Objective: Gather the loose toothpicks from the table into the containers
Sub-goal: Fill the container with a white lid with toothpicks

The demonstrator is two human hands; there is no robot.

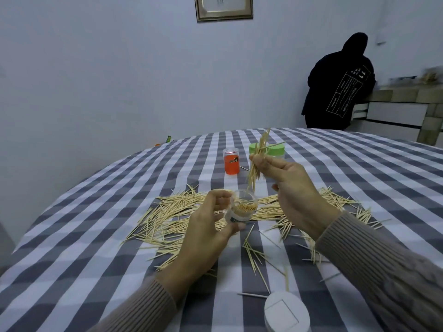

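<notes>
Blue-grey walls stand behind a big round counter point(96, 236) with a grey and white checked cloth. Lots of loose toothpicks point(172, 212) lie in a wide messy pile across the middle of it, and more are spread out to the near right.

The left hand point(206, 231) is up off the cloth, with its fingers curled round a small clear jar point(241, 210). The jar is open on top and already has many toothpicks standing inside. The right hand point(292, 188) pinches a bunch of toothpicks point(257, 159) and holds it just above the jar, with the low tips pointing at the opening. One pick sticks out sideways from the bunch.

I think the step now is dropping this bunch into the jar. Next the tips need to line up over the opening, and then the fingers can let go. The sideways pick may miss.

Farther away stand an orange jar point(231, 164) and a jar with a green lid point(275, 149). A white lid point(286, 312) lies near the front edge.

The clear jar has a dark label, but it is too small to read. A person in a dark hoodie point(340, 85) stands far right, with white writing on the back that I cannot read.
</notes>
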